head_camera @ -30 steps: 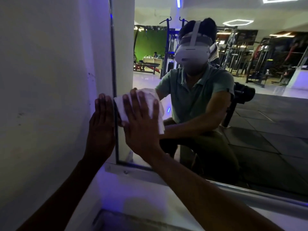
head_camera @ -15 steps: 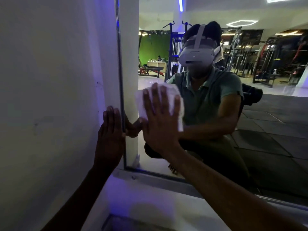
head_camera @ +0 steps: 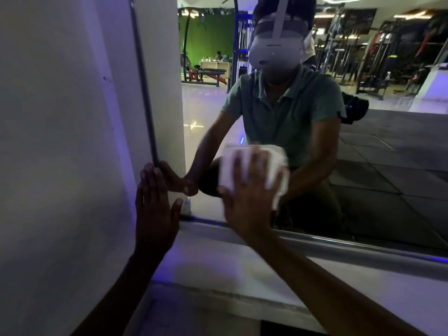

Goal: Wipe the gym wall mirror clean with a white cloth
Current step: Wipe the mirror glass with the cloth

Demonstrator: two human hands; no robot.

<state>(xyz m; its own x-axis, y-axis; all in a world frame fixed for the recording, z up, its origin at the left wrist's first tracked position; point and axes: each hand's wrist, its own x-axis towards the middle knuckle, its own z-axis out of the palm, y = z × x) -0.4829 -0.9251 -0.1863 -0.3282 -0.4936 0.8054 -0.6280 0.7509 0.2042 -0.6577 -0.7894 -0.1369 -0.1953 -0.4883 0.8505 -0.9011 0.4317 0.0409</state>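
A crumpled white cloth is pressed flat against the large frameless wall mirror by the right hand, near the glass's lower left corner. The fingers of that hand are held straight and spread wide over the cloth (its edges are blurred). The left hand is laid flat on the plain white wall, just beside the mirror's dark vertical edge strip, its fingers straight and close together. In the glass, a crouching person in a green polo shirt and distant gym machines are reflected.
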